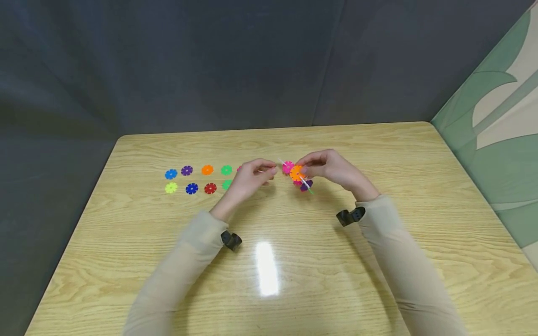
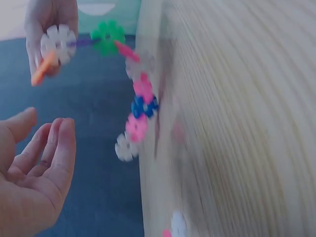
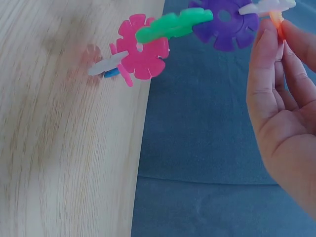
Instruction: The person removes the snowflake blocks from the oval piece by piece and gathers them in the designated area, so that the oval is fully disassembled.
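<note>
Linking seems underway: your right hand [image 1: 329, 169] pinches an orange, notched plastic disc [image 1: 296, 173] on the multicoloured chain [image 2: 143, 88]; relaxed, empty left hand [image 1: 251, 177] probably needs another.

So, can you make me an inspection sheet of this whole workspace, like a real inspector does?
Surface: wood-grain table, with a bright light reflection.
Job's things: a bent chain of notched plastic discs; I cannot tell if it touches the table. Loose notched discs lie in two rows to the left, some partly hidden.
Clutter: nothing seen.
Right hand: pinches the orange disc at the chain's end.
Left hand: holds nothing, fingers loosely bent.
Cables: nothing seen.
Surroundings: dark curtain behind, green leaf-patterned panel at right; black wrist cameras worn.
</note>
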Demonstrator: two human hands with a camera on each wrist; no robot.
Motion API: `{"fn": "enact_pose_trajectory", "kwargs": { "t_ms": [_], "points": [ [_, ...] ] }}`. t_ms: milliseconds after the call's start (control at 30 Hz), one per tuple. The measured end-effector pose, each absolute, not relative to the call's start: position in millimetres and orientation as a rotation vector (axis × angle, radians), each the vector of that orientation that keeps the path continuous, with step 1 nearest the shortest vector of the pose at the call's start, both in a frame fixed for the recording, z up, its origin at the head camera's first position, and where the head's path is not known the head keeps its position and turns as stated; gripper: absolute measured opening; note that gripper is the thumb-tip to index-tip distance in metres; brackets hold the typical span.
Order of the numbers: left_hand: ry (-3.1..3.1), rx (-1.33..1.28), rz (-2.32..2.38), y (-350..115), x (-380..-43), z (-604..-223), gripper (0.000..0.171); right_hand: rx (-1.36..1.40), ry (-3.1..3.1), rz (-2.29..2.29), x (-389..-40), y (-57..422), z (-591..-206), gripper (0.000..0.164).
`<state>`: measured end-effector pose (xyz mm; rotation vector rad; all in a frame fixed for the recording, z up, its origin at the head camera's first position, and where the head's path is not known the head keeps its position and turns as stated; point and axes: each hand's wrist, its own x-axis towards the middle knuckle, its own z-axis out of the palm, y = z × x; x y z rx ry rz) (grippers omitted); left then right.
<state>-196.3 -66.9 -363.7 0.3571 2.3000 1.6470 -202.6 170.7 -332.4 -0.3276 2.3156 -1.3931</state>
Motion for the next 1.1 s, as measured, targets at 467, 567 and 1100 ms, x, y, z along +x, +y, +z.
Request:
{"fn": "enact_pose_trajectory", "kwargs": {
  "t_ms": [467,567,1100],
  "points": [
    [2.166,0.287,1.782,-39,-185,-359,0.022,-0.355,2.267,-1.439,-202,161,-336,0.027],
    [2.181,0.273,1.804,-39,-185,-361,0.02,-0.373,2.26,-1.426,-202,162,-338,0.028],
    [2.054,0.152,2.017,-42,-188,-360,0.024,-0.46,2.246,-1.354,-202,164,-343,0.023]
  ]
}}
